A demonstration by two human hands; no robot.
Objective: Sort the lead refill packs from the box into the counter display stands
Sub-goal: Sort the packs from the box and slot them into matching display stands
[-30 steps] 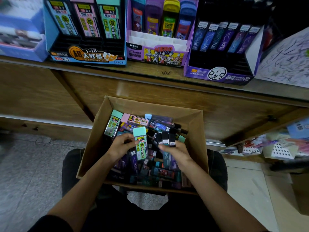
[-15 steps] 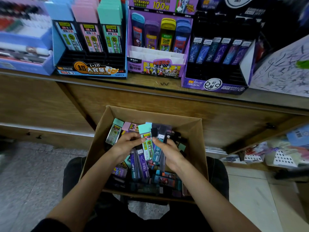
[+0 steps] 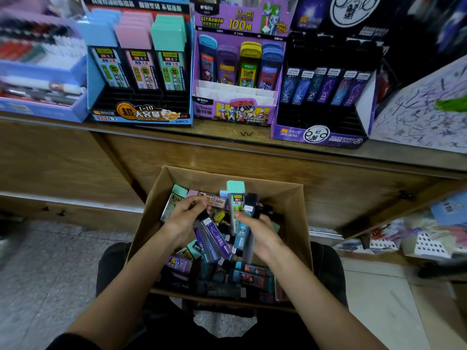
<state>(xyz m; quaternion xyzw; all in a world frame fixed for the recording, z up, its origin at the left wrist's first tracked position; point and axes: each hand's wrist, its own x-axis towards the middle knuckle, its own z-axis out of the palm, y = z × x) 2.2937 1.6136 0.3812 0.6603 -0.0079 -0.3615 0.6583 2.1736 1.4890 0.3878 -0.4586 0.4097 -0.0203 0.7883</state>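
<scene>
A cardboard box (image 3: 290, 198) full of mixed lead refill packs rests on my lap. My left hand (image 3: 185, 219) grips a few slim purple packs (image 3: 214, 239) by their upper ends, above the pile. My right hand (image 3: 259, 234) holds a mint-capped pack (image 3: 235, 195) upright, together with some slim dark packs (image 3: 250, 205). On the counter stand the three displays: a blue stand (image 3: 141, 114) with blue, pink and mint packs, a purple Ultraman stand (image 3: 237, 112), and a dark purple constellation stand (image 3: 319, 135) with slim packs.
The wooden counter front (image 3: 252, 160) rises just behind the box. A blue tray of pens (image 3: 43, 97) sits left of the stands, and a scribbled paper pad (image 3: 424, 109) lies to their right. Cluttered shelf goods (image 3: 417, 238) sit low on the right.
Both hands have lifted their packs higher out of the pile. The mint-capped pack has gone from my left hand to my right. My view has tilted up towards the stands.
</scene>
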